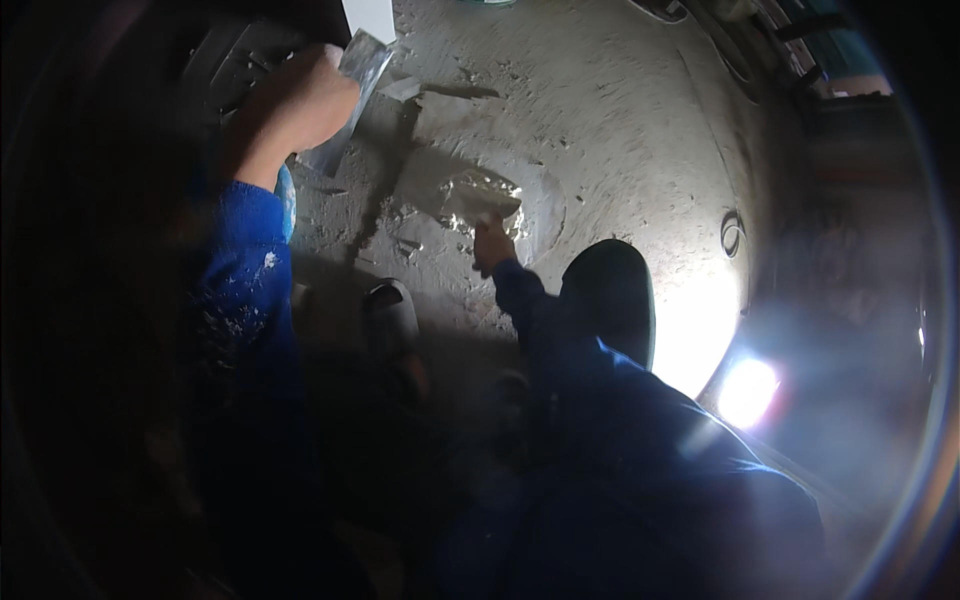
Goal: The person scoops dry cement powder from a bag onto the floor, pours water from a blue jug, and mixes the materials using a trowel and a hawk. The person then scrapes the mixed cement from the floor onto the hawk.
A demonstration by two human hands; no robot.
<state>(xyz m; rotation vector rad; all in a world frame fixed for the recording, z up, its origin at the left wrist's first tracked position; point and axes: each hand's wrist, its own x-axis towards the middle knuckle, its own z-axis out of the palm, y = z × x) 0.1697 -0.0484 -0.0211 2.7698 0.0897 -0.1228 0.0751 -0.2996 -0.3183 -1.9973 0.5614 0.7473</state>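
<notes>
My left hand (300, 105), in a blue sleeve spotted with white, is closed at the upper left round a wide flat-bladed trowel (366, 64). Its grey blade slants down past my knuckles, and my fingers hide the grip. Lower and nearer the middle, my right hand (492, 247) reaches down to the floor. It is closed on a flat scraper (495, 203), whose dark blade lies low over a rough patch of wet-looking filler (463, 221). The scraper's handle is hidden in my hand.
Grey, smeared floor (610, 150) spreads round the patch, with crumbs and flakes on it. A bright lamp (748, 393) shines at the lower right. My slippered foot (393, 325) is near the patch. A coiled loop (732, 234) lies at right; a white sheet (369, 18) stands at the top.
</notes>
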